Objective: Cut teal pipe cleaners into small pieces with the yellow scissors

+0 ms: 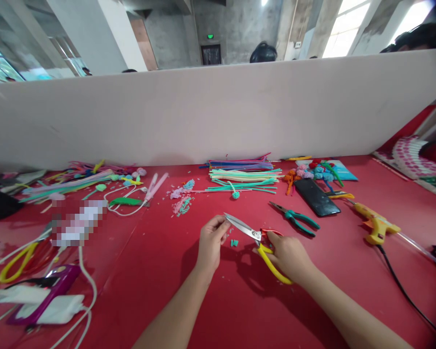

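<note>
My right hand grips scissors with one red and one yellow handle loop; the blades point up and left. Beside their tip, my left hand has its fingers pinched together, and whatever is in the pinch is too small or hidden to make out. Several short teal pieces lie on the red table just under the blades. Further back, a small teal pompom on a stem rests by rows of pipe cleaners in green, mint, blue and pink.
Pliers, a black phone and a yellow glue gun lie to the right. Fuzzy scraps and a pink heated tool are left of centre. White cables cross the left side. A white partition bounds the back.
</note>
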Demonstrator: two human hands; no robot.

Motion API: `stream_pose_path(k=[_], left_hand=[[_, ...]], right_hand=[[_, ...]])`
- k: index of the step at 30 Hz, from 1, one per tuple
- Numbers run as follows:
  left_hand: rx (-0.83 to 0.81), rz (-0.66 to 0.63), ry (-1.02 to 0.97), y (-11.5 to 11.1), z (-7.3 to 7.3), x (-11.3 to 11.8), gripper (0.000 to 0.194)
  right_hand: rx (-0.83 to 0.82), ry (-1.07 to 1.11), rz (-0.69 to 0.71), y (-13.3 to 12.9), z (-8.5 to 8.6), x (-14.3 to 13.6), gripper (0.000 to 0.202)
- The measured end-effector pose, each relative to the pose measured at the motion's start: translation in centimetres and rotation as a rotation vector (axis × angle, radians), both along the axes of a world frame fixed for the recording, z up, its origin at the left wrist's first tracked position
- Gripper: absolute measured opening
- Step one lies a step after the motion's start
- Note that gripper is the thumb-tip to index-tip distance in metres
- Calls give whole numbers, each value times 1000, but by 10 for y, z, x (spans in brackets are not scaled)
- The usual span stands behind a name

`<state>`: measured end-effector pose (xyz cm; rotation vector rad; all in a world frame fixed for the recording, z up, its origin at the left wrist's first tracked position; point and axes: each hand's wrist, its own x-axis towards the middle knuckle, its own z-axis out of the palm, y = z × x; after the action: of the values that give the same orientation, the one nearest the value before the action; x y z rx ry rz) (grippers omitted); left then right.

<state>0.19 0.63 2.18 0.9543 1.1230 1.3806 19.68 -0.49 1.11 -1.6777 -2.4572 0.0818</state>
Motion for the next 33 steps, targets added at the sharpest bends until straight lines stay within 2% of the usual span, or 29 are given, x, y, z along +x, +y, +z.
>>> stream_pose_path(k=[6, 9, 13, 17, 20, 23, 29, 33], left_hand=[[-3, -3, 20, 0, 3, -1, 19], [-24, -16, 26, 0, 1, -1, 19], [-99, -102, 45, -2, 0, 5, 22], [-133, -309, 100, -7, 1, 15, 22], [-92, -450, 190, -10, 1, 22, 21], [-6, -476, 316, -12, 1, 25, 21], [184, -479, 521, -14, 3, 27, 16], [184, -413, 543, -11, 3, 24, 15]], right_hand=[[-45, 3, -33, 0, 4, 2, 35], [-80, 79, -62, 2, 1, 2, 35], [-205, 379, -149, 4, 0, -3, 34], [-355, 786, -127, 3, 8, -10, 28], [-475, 975, -119, 2, 12, -13, 23], [-514, 1010, -112, 2, 11, -14, 21], [-394, 978, -165, 5, 3, -12, 21], [-499, 1003, -133, 4, 9, -10, 17]])
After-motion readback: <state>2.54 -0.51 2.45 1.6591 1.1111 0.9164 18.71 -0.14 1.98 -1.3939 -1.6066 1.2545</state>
